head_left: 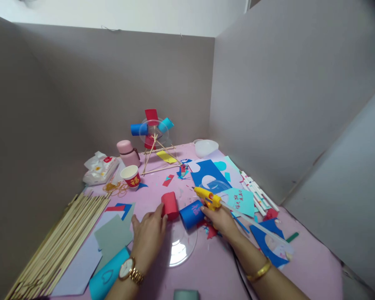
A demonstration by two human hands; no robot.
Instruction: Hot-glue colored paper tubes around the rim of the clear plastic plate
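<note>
My left hand (150,231), wearing a gold watch, grips the left side of a red paper tube (170,206) between thumb and finger. In my right hand (220,221) is a yellow hot glue gun (209,198) with a long clear glue stick out of its back. A blue paper tube (191,214) with a pink mark lies against the right hand's fingers, close to the red tube. Beneath the red tube lies a clear plastic disc (184,246). Left of my left wrist is a light-blue tube (108,275) with a drawn heart.
At the back stands a stick frame (150,156) carrying a clear wheel with coloured tubes. A pink flask (128,153), a paper cup (131,177) and tissues (100,168) are at left, above bamboo sticks (65,241). Paper scraps and markers (258,191) lie at right.
</note>
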